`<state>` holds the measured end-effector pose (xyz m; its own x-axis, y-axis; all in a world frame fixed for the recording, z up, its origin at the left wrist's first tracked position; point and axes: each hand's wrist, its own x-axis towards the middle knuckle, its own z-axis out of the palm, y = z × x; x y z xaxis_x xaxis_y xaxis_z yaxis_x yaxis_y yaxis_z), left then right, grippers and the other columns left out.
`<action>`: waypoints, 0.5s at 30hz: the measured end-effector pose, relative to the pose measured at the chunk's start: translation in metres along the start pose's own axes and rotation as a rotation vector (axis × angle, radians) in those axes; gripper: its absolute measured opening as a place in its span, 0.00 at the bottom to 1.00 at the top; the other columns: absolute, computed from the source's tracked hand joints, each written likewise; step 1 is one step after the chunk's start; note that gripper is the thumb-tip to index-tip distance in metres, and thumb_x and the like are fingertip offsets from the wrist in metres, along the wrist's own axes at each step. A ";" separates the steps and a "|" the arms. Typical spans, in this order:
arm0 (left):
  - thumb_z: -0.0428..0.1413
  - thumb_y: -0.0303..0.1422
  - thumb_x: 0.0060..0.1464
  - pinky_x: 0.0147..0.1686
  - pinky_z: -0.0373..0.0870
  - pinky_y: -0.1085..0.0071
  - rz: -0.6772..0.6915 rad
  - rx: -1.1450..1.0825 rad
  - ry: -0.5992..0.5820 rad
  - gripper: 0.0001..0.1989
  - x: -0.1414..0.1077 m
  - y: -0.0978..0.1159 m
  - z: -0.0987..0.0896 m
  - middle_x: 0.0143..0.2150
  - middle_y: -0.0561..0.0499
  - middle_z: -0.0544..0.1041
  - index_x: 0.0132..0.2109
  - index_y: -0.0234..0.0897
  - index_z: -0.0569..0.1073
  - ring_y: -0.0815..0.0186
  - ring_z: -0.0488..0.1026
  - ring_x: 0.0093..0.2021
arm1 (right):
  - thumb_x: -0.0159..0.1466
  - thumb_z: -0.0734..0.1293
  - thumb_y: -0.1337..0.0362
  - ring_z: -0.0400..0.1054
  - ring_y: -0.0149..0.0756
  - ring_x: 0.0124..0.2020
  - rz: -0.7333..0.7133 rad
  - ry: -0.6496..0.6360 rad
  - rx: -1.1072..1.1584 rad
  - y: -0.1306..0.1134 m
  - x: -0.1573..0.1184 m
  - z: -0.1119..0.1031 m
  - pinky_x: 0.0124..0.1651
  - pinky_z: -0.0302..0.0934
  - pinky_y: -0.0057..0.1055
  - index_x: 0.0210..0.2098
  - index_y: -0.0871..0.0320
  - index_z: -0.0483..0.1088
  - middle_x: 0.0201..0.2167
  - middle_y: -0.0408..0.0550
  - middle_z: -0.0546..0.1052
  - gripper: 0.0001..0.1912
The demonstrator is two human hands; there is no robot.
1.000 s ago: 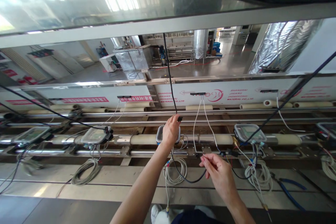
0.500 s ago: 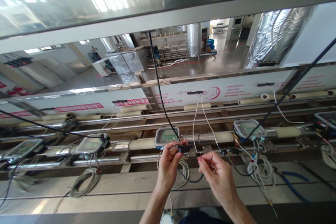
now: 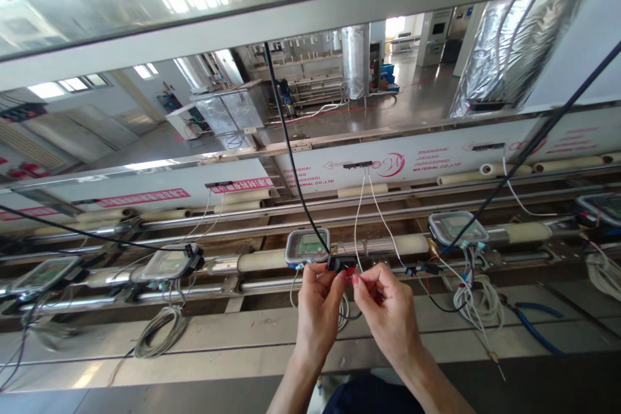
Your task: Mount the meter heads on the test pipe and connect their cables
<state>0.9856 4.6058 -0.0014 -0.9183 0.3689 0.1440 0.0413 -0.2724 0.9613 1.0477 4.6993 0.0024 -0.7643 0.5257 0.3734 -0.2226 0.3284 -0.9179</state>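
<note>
My left hand (image 3: 317, 307) is closed in a pinch on a small black connector (image 3: 336, 263), close below a clear-lidded box (image 3: 307, 247) with a green circuit board inside. My right hand (image 3: 391, 310) pinches the lower end of a thin white cable (image 3: 358, 226), which hangs from a black strip (image 3: 358, 165) on the white panel. Thumbs and fingertips of both hands nearly touch, and they cover the cable end and most of the connector's right side. A black cable (image 3: 291, 162) drops from above toward the connector.
More clear-lidded boxes (image 3: 458, 228) sit along the metal rails, with coiled grey cables (image 3: 160, 333) below them. Blue-handled pliers (image 3: 538, 330) lie on the metal ledge (image 3: 242, 349) at right. Another black cable (image 3: 543, 132) slants across the right side.
My right hand has moved left and slightly up, bringing the white cable's end to the black connector in my left hand. The camera view has shifted slightly.
</note>
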 end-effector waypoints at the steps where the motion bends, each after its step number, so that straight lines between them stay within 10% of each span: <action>1: 0.59 0.32 0.51 0.38 0.70 0.75 0.002 0.006 0.010 0.16 0.000 0.000 0.001 0.33 0.50 0.77 0.38 0.38 0.57 0.66 0.75 0.36 | 0.60 0.63 0.63 0.56 0.23 0.17 -0.008 -0.001 -0.007 -0.001 0.000 0.000 0.21 0.51 0.21 0.25 0.58 0.62 0.16 0.37 0.63 0.09; 15: 0.58 0.33 0.50 0.40 0.71 0.69 0.013 0.027 0.026 0.15 -0.003 -0.001 -0.001 0.35 0.49 0.77 0.38 0.39 0.57 0.61 0.74 0.41 | 0.60 0.62 0.64 0.58 0.24 0.17 -0.028 -0.025 -0.059 -0.006 0.002 0.002 0.21 0.53 0.22 0.25 0.57 0.63 0.17 0.38 0.65 0.08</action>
<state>0.9881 4.6038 -0.0032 -0.9274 0.3424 0.1504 0.0631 -0.2530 0.9654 1.0462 4.6975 0.0084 -0.7731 0.4961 0.3951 -0.2089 0.3891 -0.8972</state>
